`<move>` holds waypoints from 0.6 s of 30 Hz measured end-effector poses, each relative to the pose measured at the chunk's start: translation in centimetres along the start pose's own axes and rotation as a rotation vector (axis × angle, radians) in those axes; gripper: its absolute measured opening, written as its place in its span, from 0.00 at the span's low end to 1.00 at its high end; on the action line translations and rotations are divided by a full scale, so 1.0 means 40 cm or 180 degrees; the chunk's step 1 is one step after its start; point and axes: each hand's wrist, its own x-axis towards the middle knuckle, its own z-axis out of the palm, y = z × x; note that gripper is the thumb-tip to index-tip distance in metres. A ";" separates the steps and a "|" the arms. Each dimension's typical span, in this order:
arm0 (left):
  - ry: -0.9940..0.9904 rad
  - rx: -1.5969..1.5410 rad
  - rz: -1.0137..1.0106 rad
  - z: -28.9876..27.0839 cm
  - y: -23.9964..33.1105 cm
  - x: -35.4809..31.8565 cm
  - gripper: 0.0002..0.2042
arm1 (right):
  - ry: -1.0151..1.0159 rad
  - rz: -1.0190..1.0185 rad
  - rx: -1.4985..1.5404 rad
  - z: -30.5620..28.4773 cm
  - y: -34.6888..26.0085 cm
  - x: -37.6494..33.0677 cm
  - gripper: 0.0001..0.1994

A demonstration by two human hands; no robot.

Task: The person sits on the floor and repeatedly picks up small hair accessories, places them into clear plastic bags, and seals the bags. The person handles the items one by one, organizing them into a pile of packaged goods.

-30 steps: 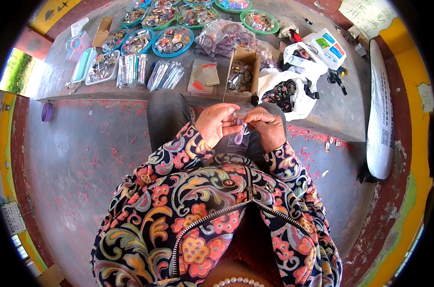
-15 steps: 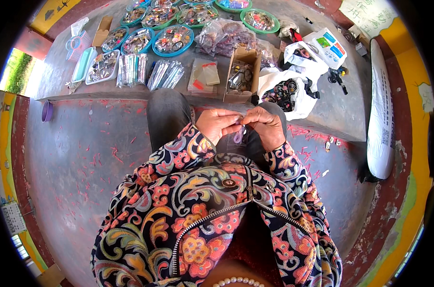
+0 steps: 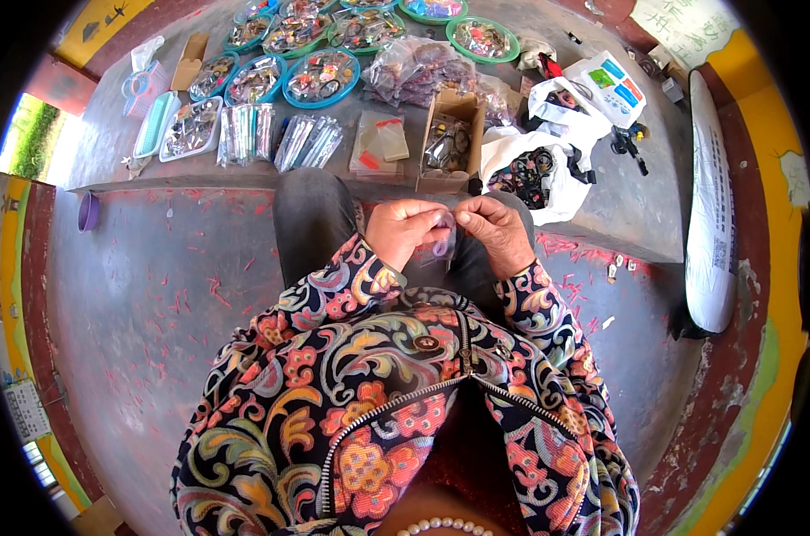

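Above my lap, my left hand [image 3: 403, 232] pinches the upper part of a small clear plastic bag [image 3: 444, 243] from the left. Something purple and loop-shaped shows inside the bag, too small to name for certain. From the right, the fingertips of my right hand [image 3: 496, 234] close on the bag's top edge, close to the left fingers. The bag hangs down between my knees, and my fingers partly hide its top.
Ahead on the raised grey ledge stand an open cardboard box [image 3: 449, 143], a stack of flat clear bags [image 3: 378, 145], bundles of slim packets [image 3: 247, 134], round baskets of small items [image 3: 323, 77] and a white plastic bag [image 3: 534, 179]. Red scraps litter the floor.
The small bag hangs a little more to the left and shows more openly below my fingers. My right fingers have straightened slightly along its top edge.
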 end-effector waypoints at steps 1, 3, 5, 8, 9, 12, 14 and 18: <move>-0.0053 0.0070 0.0023 0.003 0.001 -0.001 0.09 | -0.0053 0.0023 -0.0032 0.000 0.005 0.001 0.07; -0.0103 0.0085 0.0028 -0.007 -0.007 -0.002 0.09 | -0.0015 0.0054 0.0020 0.007 0.002 0.002 0.05; -0.0162 0.0052 0.0026 -0.011 -0.009 -0.002 0.09 | 0.0011 0.0064 0.0034 0.002 0.007 0.001 0.04; -0.0233 -0.0014 0.0008 -0.007 0.000 -0.004 0.10 | 0.0170 -0.0415 -0.0185 0.004 0.010 -0.003 0.03; -0.0238 0.0002 -0.0001 -0.006 0.004 -0.007 0.09 | 0.0188 -0.0457 -0.0210 0.007 0.007 -0.005 0.04; -0.0279 -0.0020 -0.0014 -0.006 0.008 -0.012 0.10 | 0.0217 -0.0578 -0.0417 0.010 0.000 -0.010 0.05; -0.0305 -0.0111 -0.0029 -0.007 0.008 -0.013 0.10 | 0.0195 -0.0646 -0.0715 0.005 0.002 -0.008 0.06; -0.0384 -0.0225 -0.0100 -0.018 0.005 -0.013 0.10 | 0.0150 -0.0742 -0.1101 0.002 -0.001 -0.009 0.08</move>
